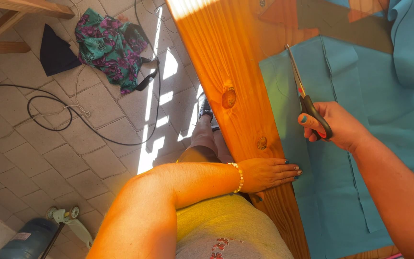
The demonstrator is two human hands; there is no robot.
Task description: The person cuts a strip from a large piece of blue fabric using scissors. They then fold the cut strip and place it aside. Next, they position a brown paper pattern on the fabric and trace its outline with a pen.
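Spreading across the right half of the frame, a sheet of teal fabric [360,158] lies flat on a wooden table [231,62], whose orange-brown edge runs from the top centre down to the bottom right; left of it the tiled floor [49,158] fills the rest of the view, with a flowered cloth [109,45] at the upper left, a black cable [73,120] looping below it and a blue gas cylinder [22,240] in the lower left corner; the left hand [267,173] lies near the centre with fingers straight and close together, pressed flat on the table edge, fingertips touching the fabric's border; the right hand [339,125], right of centre, is closed through the black handles of a pair of scissors [305,98], whose blades point toward the top of the frame over the fabric, shut or nearly so.
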